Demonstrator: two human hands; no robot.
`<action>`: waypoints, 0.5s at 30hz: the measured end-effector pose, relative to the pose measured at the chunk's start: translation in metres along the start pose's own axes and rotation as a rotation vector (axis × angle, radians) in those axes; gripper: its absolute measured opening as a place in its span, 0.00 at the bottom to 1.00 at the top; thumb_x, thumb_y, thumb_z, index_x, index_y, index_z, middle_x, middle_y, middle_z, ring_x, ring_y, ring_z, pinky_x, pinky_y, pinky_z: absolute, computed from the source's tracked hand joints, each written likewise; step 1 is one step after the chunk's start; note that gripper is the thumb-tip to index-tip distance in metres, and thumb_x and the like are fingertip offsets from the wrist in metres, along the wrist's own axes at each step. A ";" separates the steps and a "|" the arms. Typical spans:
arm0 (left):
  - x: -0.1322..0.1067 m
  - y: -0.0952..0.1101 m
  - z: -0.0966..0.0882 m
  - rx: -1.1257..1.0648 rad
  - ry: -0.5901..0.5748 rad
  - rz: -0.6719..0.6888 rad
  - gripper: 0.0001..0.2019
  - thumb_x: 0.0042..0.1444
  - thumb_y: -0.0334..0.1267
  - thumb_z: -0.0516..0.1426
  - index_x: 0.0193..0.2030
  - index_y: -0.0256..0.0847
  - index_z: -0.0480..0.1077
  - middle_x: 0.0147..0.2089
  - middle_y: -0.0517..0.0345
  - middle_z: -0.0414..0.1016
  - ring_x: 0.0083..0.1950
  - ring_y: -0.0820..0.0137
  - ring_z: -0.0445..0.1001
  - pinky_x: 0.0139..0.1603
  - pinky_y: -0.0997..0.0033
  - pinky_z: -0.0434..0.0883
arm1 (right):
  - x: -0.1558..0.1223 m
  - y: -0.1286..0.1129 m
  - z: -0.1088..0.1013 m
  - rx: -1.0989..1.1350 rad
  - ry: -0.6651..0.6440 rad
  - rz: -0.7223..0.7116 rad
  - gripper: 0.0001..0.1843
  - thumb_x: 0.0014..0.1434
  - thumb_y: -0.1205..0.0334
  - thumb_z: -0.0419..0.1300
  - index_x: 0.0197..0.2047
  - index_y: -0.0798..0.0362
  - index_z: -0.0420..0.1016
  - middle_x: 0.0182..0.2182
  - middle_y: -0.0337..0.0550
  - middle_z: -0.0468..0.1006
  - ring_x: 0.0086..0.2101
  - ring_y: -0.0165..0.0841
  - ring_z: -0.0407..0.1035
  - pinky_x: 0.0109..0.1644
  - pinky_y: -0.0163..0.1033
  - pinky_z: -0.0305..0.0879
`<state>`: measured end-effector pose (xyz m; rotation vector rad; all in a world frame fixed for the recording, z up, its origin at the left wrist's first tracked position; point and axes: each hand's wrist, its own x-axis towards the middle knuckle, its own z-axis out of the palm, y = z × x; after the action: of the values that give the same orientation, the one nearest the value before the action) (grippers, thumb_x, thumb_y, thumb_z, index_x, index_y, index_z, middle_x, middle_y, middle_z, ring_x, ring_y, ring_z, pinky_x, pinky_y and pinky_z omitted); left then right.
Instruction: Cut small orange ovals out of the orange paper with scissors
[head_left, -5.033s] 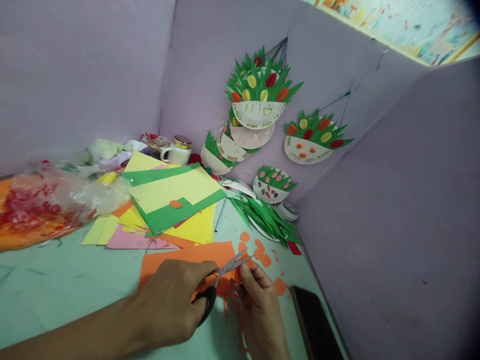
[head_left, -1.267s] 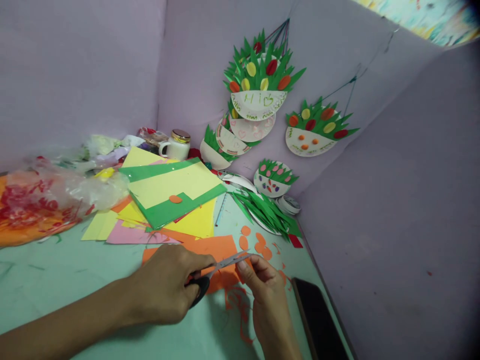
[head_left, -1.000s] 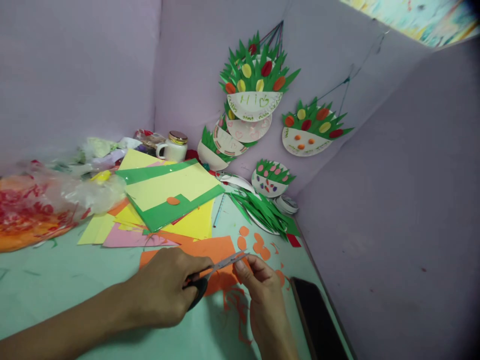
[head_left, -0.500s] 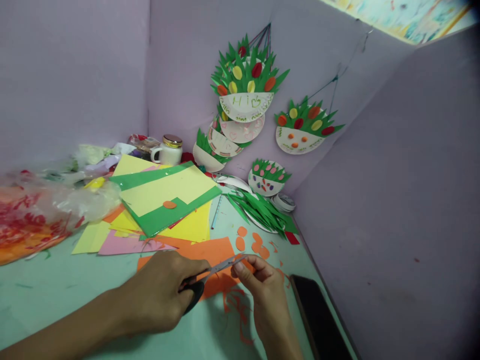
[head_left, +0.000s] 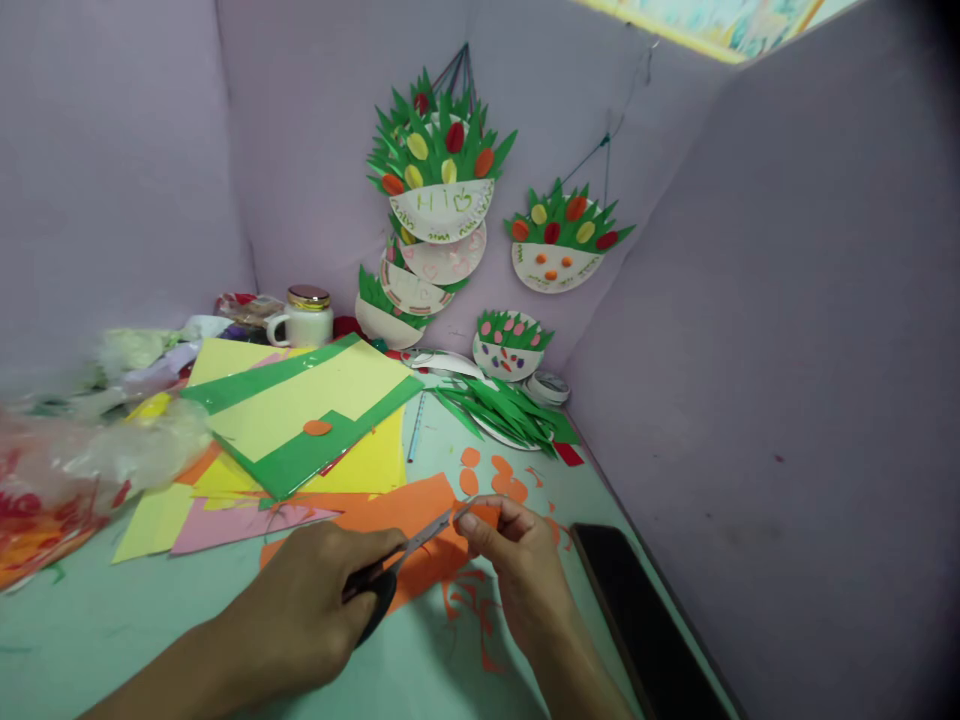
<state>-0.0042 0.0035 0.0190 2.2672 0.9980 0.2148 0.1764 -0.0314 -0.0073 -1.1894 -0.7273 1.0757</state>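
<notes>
My left hand [head_left: 315, 590] is closed round the black handles of a pair of scissors [head_left: 424, 537], whose blades point up and to the right. Pinched between thumb and fingers of my right hand [head_left: 517, 560] is a small piece of orange paper [head_left: 486, 513], right at the blade tips. Beneath the scissors lies a larger orange sheet [head_left: 427, 582] on the pale green table. Several orange paper ovals [head_left: 469, 482] rest just beyond my right hand, and thin orange scraps [head_left: 480, 610] are scattered below it.
Stacked coloured sheets [head_left: 315, 385] and a plastic bag [head_left: 97, 460] occupy the left. Green paper strips [head_left: 502, 405] lie on a plate at the back. A black phone-like slab [head_left: 637, 610] sits along the right edge. Decorated paper-plate baskets [head_left: 442, 205] hang on the wall.
The camera view has turned slightly to the right, so the background sits further left. The scissors and orange piece stay together, the blades now showing less beyond my right fingertips.
</notes>
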 end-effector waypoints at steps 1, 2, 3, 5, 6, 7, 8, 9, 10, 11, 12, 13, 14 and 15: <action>0.000 0.001 0.000 0.003 -0.003 -0.002 0.09 0.47 0.31 0.46 0.29 0.42 0.66 0.25 0.61 0.71 0.28 0.71 0.66 0.28 0.76 0.55 | 0.000 0.000 0.000 0.019 -0.011 -0.002 0.07 0.36 0.63 0.70 0.23 0.55 0.78 0.19 0.38 0.76 0.21 0.27 0.64 0.26 0.32 0.59; 0.000 0.001 0.000 0.006 -0.004 -0.003 0.09 0.47 0.30 0.46 0.31 0.42 0.67 0.25 0.61 0.71 0.28 0.71 0.66 0.28 0.76 0.56 | 0.000 0.001 -0.001 0.035 -0.020 -0.003 0.06 0.37 0.63 0.69 0.23 0.55 0.78 0.19 0.38 0.76 0.21 0.27 0.64 0.26 0.32 0.59; 0.000 0.002 -0.001 0.010 -0.004 -0.002 0.10 0.46 0.30 0.46 0.32 0.42 0.67 0.26 0.61 0.71 0.28 0.71 0.67 0.28 0.76 0.56 | 0.000 0.001 -0.001 0.048 -0.025 -0.002 0.06 0.38 0.64 0.69 0.23 0.54 0.78 0.19 0.38 0.76 0.21 0.27 0.64 0.26 0.32 0.59; 0.000 0.002 -0.001 0.016 -0.001 0.005 0.12 0.46 0.29 0.46 0.33 0.42 0.68 0.26 0.61 0.71 0.29 0.71 0.67 0.29 0.76 0.58 | 0.000 0.002 -0.001 0.059 -0.037 0.008 0.06 0.38 0.64 0.69 0.23 0.55 0.78 0.20 0.39 0.77 0.21 0.27 0.65 0.27 0.32 0.59; 0.000 0.002 -0.001 0.018 -0.001 0.009 0.12 0.45 0.29 0.46 0.33 0.42 0.68 0.26 0.61 0.71 0.29 0.71 0.67 0.29 0.76 0.58 | 0.000 0.002 -0.001 0.060 -0.042 0.013 0.06 0.37 0.64 0.69 0.23 0.55 0.78 0.20 0.39 0.77 0.22 0.28 0.66 0.27 0.33 0.60; 0.000 0.002 -0.001 0.018 -0.002 0.013 0.13 0.44 0.29 0.46 0.33 0.42 0.68 0.26 0.61 0.71 0.29 0.71 0.67 0.30 0.76 0.59 | 0.001 0.002 -0.002 0.057 -0.043 0.014 0.07 0.37 0.64 0.69 0.23 0.55 0.79 0.21 0.40 0.78 0.22 0.28 0.66 0.29 0.33 0.61; 0.000 0.002 -0.001 0.017 -0.005 0.015 0.14 0.44 0.28 0.46 0.34 0.42 0.68 0.25 0.61 0.71 0.29 0.71 0.68 0.30 0.76 0.59 | 0.001 0.002 -0.002 0.053 -0.039 0.012 0.07 0.37 0.63 0.69 0.23 0.54 0.79 0.21 0.40 0.78 0.23 0.29 0.67 0.30 0.34 0.61; 0.000 0.001 -0.001 0.016 -0.009 0.017 0.14 0.43 0.28 0.46 0.34 0.43 0.69 0.25 0.61 0.71 0.30 0.70 0.68 0.30 0.75 0.59 | 0.001 0.002 -0.003 0.048 -0.039 0.010 0.07 0.37 0.63 0.70 0.23 0.54 0.79 0.21 0.40 0.78 0.24 0.29 0.67 0.31 0.34 0.61; 0.000 0.001 0.000 0.015 -0.011 0.018 0.15 0.42 0.28 0.46 0.33 0.43 0.69 0.25 0.62 0.71 0.30 0.70 0.68 0.30 0.75 0.60 | 0.002 0.002 -0.003 0.042 -0.041 0.007 0.07 0.37 0.63 0.70 0.23 0.54 0.79 0.22 0.40 0.78 0.24 0.29 0.68 0.32 0.34 0.61; 0.000 0.000 0.001 0.017 -0.009 0.017 0.15 0.41 0.28 0.46 0.33 0.43 0.69 0.25 0.62 0.71 0.30 0.70 0.68 0.30 0.75 0.60 | 0.002 0.002 -0.004 0.037 -0.044 0.003 0.07 0.37 0.63 0.69 0.23 0.54 0.79 0.22 0.40 0.78 0.24 0.29 0.68 0.32 0.34 0.61; 0.001 0.000 0.002 0.020 -0.003 0.016 0.15 0.41 0.28 0.46 0.33 0.43 0.68 0.25 0.62 0.71 0.30 0.70 0.68 0.30 0.75 0.60 | 0.002 0.002 -0.004 0.032 -0.050 0.001 0.07 0.37 0.63 0.69 0.23 0.55 0.78 0.21 0.40 0.78 0.24 0.29 0.67 0.32 0.34 0.61; 0.001 -0.001 0.003 0.023 0.005 0.015 0.14 0.41 0.28 0.46 0.32 0.43 0.68 0.24 0.62 0.71 0.30 0.70 0.68 0.30 0.75 0.60 | 0.002 0.001 -0.004 0.032 -0.055 -0.001 0.06 0.38 0.63 0.69 0.23 0.55 0.78 0.21 0.40 0.78 0.24 0.28 0.67 0.32 0.33 0.60; 0.001 -0.001 0.004 0.025 0.014 0.012 0.14 0.41 0.28 0.46 0.32 0.43 0.68 0.24 0.62 0.71 0.30 0.70 0.68 0.30 0.75 0.60 | 0.002 0.001 -0.004 0.037 -0.058 -0.002 0.06 0.38 0.64 0.69 0.23 0.55 0.78 0.21 0.40 0.77 0.24 0.28 0.66 0.31 0.33 0.60; 0.001 -0.002 0.005 0.023 0.018 0.012 0.14 0.41 0.28 0.46 0.32 0.43 0.68 0.24 0.62 0.71 0.30 0.70 0.68 0.30 0.75 0.60 | 0.002 0.000 -0.003 0.045 -0.058 -0.003 0.06 0.38 0.64 0.69 0.23 0.55 0.78 0.21 0.39 0.77 0.23 0.27 0.66 0.31 0.33 0.60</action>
<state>-0.0023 0.0028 0.0139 2.2966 1.0018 0.2304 0.1801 -0.0311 -0.0086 -1.1222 -0.7453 1.1226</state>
